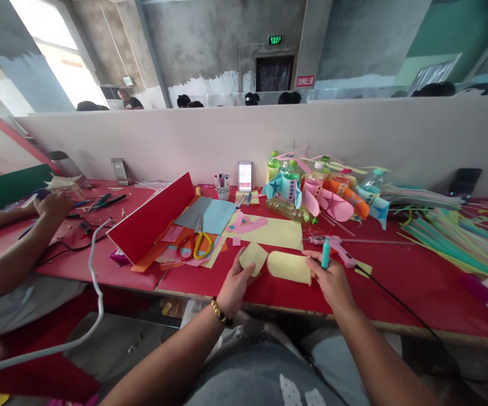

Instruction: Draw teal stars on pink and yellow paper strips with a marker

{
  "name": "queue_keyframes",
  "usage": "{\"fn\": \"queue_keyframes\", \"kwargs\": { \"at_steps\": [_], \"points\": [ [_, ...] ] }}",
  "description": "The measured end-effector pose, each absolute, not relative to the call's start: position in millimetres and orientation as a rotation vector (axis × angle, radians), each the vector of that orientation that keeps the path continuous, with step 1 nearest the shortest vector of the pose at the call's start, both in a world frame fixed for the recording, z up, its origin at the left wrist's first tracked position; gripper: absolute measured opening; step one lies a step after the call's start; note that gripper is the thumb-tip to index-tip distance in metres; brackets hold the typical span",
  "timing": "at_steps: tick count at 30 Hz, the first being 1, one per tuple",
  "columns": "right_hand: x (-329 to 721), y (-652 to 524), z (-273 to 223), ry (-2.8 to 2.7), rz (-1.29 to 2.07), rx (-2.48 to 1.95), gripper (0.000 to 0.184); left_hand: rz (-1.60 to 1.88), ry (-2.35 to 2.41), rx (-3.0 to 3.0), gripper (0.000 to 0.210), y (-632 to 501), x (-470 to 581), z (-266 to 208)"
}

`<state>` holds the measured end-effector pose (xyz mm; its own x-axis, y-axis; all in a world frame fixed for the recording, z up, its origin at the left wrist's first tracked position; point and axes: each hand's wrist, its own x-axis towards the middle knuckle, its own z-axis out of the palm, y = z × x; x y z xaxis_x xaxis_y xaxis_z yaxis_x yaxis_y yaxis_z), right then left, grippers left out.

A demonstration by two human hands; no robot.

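Observation:
Between thumb and fingers, my left hand [233,287] grips a small piece of pale yellow paper [254,257]. My right hand [335,285] pinches the right end of a longer yellow paper piece [288,267], whose left end is rounded. A teal marker [325,254] also stands upright in that hand's fingers. The two paper pieces are close together above the red table. Just beyond my right hand lies a pink glue gun [340,248] with a black cord. Scissors [195,246] with red and yellow handles rest on coloured paper to the left.
Decorated plastic bottles [311,183] stand at the back. Coloured strips [442,234] lie to the right. A red board [153,220] stands to the left, with a co-worker's hands [53,204] beyond it. A pen cup [223,192] and phone [245,176] stand near the partition [210,141].

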<state>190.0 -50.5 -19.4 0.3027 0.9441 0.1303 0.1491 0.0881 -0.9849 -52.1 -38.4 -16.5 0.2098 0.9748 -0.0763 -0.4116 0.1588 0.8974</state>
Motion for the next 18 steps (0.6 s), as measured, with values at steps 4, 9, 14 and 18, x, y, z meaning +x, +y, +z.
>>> {"fn": "queue_keyframes", "kwargs": {
  "at_steps": [4, 9, 14, 18],
  "points": [
    [196, -42, -2, -1.328, 0.958, -1.385, 0.045, 1.153, 1.006, 1.509, 0.070, -56, -86, -22],
    [200, -21, 23, -1.641, 1.086, -1.447, 0.028, 0.991, 1.185, 2.357, 0.051, -68, -98, -16],
    [183, -1, 36, -1.825, 1.098, -1.435, 0.018, 0.563, 0.873, 2.780, 0.059, -72, -69, -20],
    [184, 2, 34, -1.752, 0.930, -1.468, 0.020, 0.489, 0.809, 2.866, 0.059, -72, -54, -30]
  ]
}}
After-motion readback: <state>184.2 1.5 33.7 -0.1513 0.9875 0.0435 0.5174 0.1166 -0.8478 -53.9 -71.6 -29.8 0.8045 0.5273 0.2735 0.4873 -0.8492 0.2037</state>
